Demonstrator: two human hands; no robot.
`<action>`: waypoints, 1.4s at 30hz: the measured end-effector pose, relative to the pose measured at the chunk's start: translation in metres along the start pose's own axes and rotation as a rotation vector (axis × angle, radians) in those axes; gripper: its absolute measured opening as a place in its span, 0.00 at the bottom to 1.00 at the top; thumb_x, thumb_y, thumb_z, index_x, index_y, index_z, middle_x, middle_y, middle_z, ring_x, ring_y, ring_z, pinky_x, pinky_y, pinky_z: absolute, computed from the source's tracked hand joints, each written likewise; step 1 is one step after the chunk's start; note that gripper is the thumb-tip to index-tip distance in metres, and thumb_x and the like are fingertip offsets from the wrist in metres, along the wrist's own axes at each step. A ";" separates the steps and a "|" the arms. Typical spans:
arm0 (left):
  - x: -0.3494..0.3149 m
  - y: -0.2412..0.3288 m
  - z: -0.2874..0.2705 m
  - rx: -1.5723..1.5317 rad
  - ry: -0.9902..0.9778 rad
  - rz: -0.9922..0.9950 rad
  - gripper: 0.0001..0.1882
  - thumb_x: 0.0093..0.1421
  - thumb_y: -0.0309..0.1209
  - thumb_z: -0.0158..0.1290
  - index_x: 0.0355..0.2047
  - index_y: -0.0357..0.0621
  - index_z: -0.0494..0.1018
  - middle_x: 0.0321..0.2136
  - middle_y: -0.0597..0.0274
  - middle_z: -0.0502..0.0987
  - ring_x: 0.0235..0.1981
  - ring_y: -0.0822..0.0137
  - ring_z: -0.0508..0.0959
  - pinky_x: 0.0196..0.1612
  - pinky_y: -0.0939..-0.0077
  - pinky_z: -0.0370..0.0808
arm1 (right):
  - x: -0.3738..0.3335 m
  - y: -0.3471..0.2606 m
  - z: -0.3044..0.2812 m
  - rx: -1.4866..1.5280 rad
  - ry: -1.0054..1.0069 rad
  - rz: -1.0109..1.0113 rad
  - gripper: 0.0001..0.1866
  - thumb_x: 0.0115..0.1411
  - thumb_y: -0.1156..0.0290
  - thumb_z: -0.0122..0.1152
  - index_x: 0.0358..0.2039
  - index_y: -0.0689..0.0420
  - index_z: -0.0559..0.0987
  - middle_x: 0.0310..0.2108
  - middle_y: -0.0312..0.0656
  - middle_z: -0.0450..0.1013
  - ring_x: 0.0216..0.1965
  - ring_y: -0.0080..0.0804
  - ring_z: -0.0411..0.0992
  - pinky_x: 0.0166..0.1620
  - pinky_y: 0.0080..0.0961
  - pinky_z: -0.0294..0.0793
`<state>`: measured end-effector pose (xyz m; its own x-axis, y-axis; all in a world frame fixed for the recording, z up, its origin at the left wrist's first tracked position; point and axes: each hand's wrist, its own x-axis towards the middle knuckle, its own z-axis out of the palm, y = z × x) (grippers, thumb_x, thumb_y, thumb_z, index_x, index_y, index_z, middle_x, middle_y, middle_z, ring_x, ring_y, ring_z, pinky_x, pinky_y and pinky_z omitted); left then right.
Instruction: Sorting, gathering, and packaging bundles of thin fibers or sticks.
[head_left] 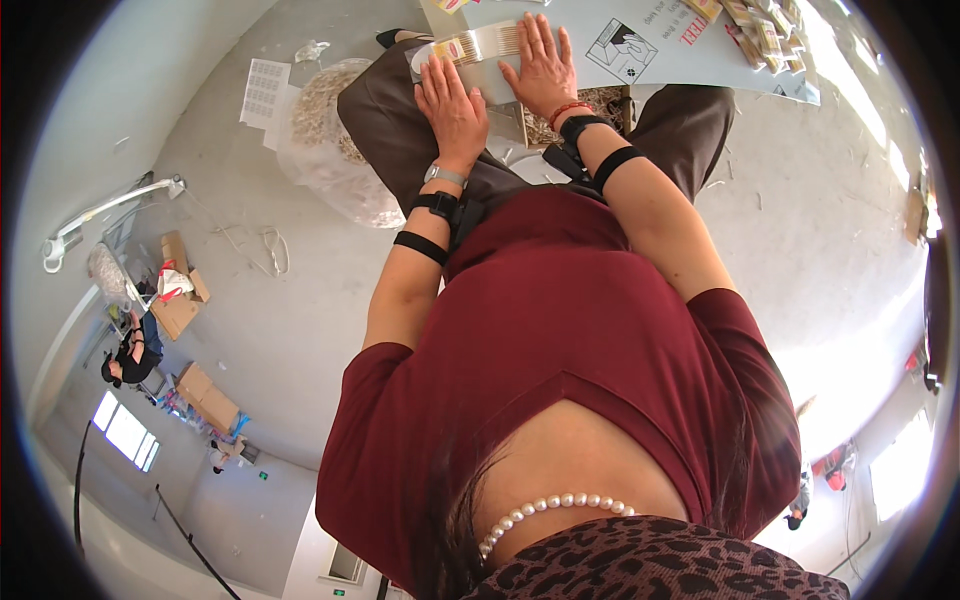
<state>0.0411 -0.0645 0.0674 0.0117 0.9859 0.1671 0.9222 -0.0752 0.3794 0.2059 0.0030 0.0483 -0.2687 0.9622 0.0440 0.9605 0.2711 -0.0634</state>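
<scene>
At the near edge of a pale blue-grey board (590, 75), a clear flat packet (485, 44) lies under my fingers. It has a yellow label and a row of thin, light wood-coloured sticks. My left hand (452, 112) rests with its fingers stretched out at the packet's left, label end. My right hand (543, 78) lies flat, fingers extended, at the stick end, its thumb pointing toward the left hand. Neither hand is wrapped round anything. Part of the packet is hidden beneath the fingers.
Similar yellow-labelled packets (768, 38) are piled at the board's far right. A clear plastic bag of small beige pieces (325, 115) stands on the floor at left, beside printed sheets (265, 92). Between my knees is a box of beige pieces (607, 103). Other people work farther off.
</scene>
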 end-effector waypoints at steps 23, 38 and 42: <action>0.037 -0.020 0.030 -0.036 -0.023 0.064 0.40 0.73 0.44 0.44 0.74 0.31 0.44 0.74 0.36 0.48 0.77 0.40 0.42 0.73 0.37 0.38 | 0.004 -0.011 -0.003 0.019 0.025 -0.021 0.40 0.71 0.43 0.44 0.74 0.57 0.58 0.77 0.39 0.51 0.78 0.35 0.43 0.77 0.48 0.35; 0.037 -0.028 0.036 -0.256 -0.056 0.052 0.41 0.73 0.40 0.44 0.75 0.31 0.38 0.76 0.37 0.40 0.77 0.39 0.37 0.76 0.47 0.38 | 0.009 -0.005 0.004 0.389 0.088 -0.031 0.46 0.62 0.47 0.57 0.71 0.67 0.61 0.75 0.53 0.53 0.77 0.47 0.46 0.77 0.49 0.39; 0.038 -0.026 0.034 -0.335 -0.074 0.034 0.41 0.74 0.42 0.40 0.75 0.30 0.36 0.76 0.36 0.38 0.77 0.38 0.35 0.76 0.48 0.37 | 0.010 -0.010 0.003 0.385 0.074 -0.056 0.46 0.61 0.48 0.57 0.71 0.67 0.60 0.75 0.53 0.53 0.77 0.47 0.46 0.77 0.49 0.40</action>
<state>0.0310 -0.0201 0.0329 0.0795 0.9892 0.1228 0.7424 -0.1410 0.6549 0.1933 0.0095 0.0463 -0.3005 0.9451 0.1286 0.8429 0.3262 -0.4279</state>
